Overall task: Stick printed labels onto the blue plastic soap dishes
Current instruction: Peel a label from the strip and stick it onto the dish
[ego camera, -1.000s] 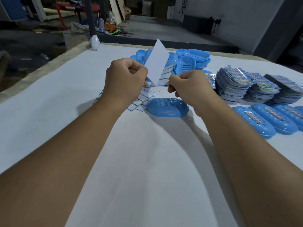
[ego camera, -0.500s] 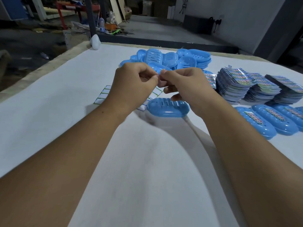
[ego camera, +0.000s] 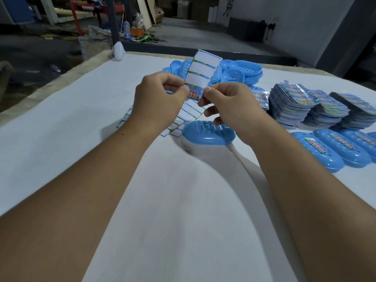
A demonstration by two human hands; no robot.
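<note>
Nearest on the white counter (ego camera: 61, 139) lies a blue soap dish (ego camera: 207, 135), upside down and unlabelled, just below the hands. It looks like thin hard plastic: light, stiff and smooth, so it would likely skate on the cloth under a sideways push. Pressing straight down on its flat middle, or steadying it by the rim, seems the safer hold.

Above it, the left hand (ego camera: 158, 98) and right hand (ego camera: 230, 104) are both curled and pinching the bottom of a label sheet (ego camera: 203, 72), thumbs and forefingers nearly meeting at one printed label (ego camera: 194, 94). The sheet stands up from the fingers, its upper rows already blank. The label is a small, thin, floppy sticker; it will probably curl and cling to skin, so it is best taken by one corner or edge only, with the sticky face kept off the fingertips.

Under the hands, used backing sheets (ego camera: 183, 117) lie spread flat. To the right, labelled dishes (ego camera: 325, 147) sit in a row, and behind them stacks of printed sheets (ego camera: 305, 106). Farthest back, a pile of unlabelled dishes (ego camera: 240, 74) waits by the counter's far edge.
</note>
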